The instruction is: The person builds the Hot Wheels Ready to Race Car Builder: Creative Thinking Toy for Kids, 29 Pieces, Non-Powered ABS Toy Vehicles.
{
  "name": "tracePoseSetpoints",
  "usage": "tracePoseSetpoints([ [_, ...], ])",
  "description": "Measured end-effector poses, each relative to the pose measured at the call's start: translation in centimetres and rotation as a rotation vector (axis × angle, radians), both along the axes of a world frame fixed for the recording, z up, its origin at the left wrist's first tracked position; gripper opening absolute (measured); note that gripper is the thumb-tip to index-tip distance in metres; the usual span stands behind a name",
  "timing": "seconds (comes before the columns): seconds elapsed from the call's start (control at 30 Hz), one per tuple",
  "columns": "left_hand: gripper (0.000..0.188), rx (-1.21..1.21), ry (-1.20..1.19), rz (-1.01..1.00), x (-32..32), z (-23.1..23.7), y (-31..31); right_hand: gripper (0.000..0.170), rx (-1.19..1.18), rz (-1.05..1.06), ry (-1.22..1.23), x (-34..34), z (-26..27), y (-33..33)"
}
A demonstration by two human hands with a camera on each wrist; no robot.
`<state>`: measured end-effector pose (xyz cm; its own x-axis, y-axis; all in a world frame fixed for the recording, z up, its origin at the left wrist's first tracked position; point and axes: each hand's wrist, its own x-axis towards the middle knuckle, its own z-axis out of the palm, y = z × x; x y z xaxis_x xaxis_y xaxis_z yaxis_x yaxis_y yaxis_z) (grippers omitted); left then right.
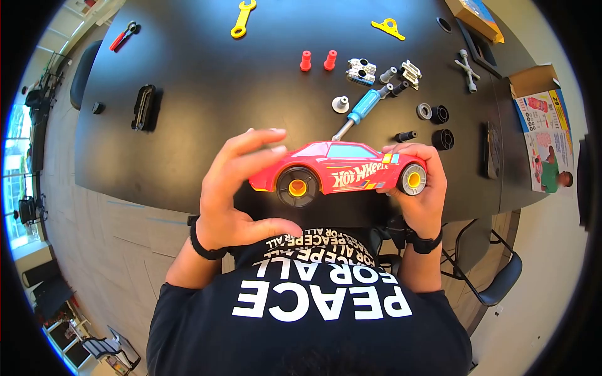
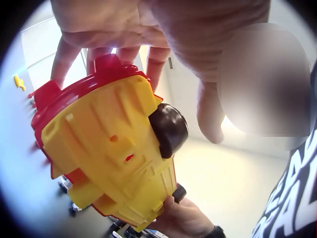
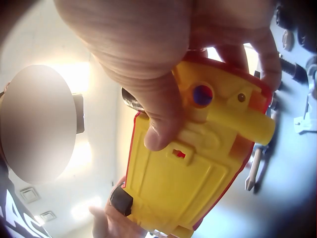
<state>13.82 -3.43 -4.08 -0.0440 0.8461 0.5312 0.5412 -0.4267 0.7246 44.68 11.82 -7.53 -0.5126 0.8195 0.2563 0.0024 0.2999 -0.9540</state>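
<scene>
A red toy car (image 1: 329, 164) with a yellow underside (image 2: 106, 144) is held up over the near edge of the table. My right hand (image 1: 419, 178) grips its right end, the thumb pressing the underside in the right wrist view. Beside the left end is my left hand (image 1: 229, 200), fingers extended and thumb spread apart below. A black wheel (image 1: 297, 187) is on the left of the facing side, and a grey-rimmed wheel (image 1: 412, 180) on the right. On the opposite side, yellow axle ends (image 3: 260, 130) show bare. The blue-handled screwdriver (image 1: 365, 108) lies just beyond the roof.
On the black table (image 1: 207, 75) lie red pieces (image 1: 305, 61), silver engine-like parts (image 1: 362, 71), black wheels (image 1: 443, 139), a yellow wrench (image 1: 243, 19), a red-handled ratchet (image 1: 123, 36) and a cross-shaped wrench (image 1: 467, 71). A printed box (image 1: 542, 125) stands right.
</scene>
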Motion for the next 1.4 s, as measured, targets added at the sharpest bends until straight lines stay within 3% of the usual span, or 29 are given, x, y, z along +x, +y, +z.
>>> tracePoseSetpoints([
  [0.03, 0.097, -0.002, 0.002, 0.005, -0.1, 0.3, -0.1, 0.064, -0.002, 0.005, 0.002, -0.1, 0.0, -0.1],
  [0.1, 0.08, 0.008, 0.248, -0.007, -0.1, 0.6, -0.1, 0.064, -0.027, 0.01, -0.019, -0.3, -0.1, -0.3],
  [0.13, 0.065, -0.026, 0.193, 0.009, 0.2, 0.6, 0.0, 0.064, -0.029, 0.012, -0.016, -0.3, -0.2, -0.3],
  [0.27, 0.058, -0.077, 0.142, -0.052, -0.2, 1.5, 0.3, 0.062, -0.027, 0.014, -0.03, -0.4, -0.3, -0.5],
  [0.33, 0.045, -0.156, 0.083, -0.087, -0.2, 2.0, 0.5, 0.062, -0.033, 0.014, -0.028, -0.5, -0.2, -0.7],
  [0.53, 0.051, -0.338, 0.016, -0.143, -0.4, 3.4, 1.0, 0.061, -0.026, 0.008, -0.052, -0.6, 0.1, -0.6],
  [0.67, 0.056, -0.282, -0.011, -0.157, -0.7, 2.4, 1.1, 0.061, -0.045, -0.005, -0.036, -0.7, 0.1, -0.8],
  [0.83, 0.068, -0.244, -0.208, -0.048, -0.2, 1.5, 1.0, 0.063, -0.042, -0.01, -0.033, -0.6, 0.1, -0.8],
  [0.87, 0.068, -0.244, -0.207, -0.047, -0.4, 1.6, 1.1, 0.063, -0.049, -0.015, -0.032, -0.6, 0.1, -0.8],
  [0.93, 0.068, -0.163, 0.078, -0.119, -1.0, 2.0, 1.5, 0.064, -0.056, -0.021, -0.03, -0.5, 0.1, -0.7],
  [1.07, 0.066, -0.07, -0.113, -0.043, -0.9, 0.1, 1.1, 0.064, -0.047, -0.009, -0.025, -0.4, 0.0, -0.7],
  [1.17, 0.064, -0.098, 0.076, -0.038, -0.7, 1.7, 1.1, 0.064, -0.044, -0.014, -0.019, -0.4, 0.0, -0.8],
  [1.4, 0.067, -0.037, -0.022, -0.052, -1.0, 1.1, 1.0, 0.064, -0.012, -0.025, -0.003, -0.4, 0.0, -0.9],
])
